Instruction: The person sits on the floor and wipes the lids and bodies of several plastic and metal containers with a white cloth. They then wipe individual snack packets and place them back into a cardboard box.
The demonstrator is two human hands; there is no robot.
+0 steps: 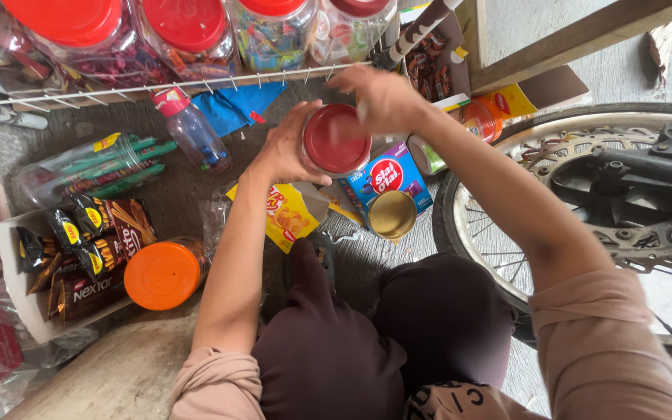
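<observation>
My left hand (281, 148) grips the side of a clear jar with a red lid (334, 140), held up in front of me. My right hand (383, 97) is at the jar's far edge, fingers curled over the lid's rim. Below the jar lie a yellow snack box (289, 218), a blue box (389, 177) and a jar with a gold lid (391, 215). My knees in dark trousers (367, 327) are at the bottom.
A wire shelf (157, 84) at the top carries several red-lidded candy jars (188, 31). At left are a plastic bottle (194, 132), a jar of green sticks (95, 167), a box of dark snack packets (79, 249) and an orange-lidded jar (163, 274). A motorcycle wheel (585, 194) stands at right.
</observation>
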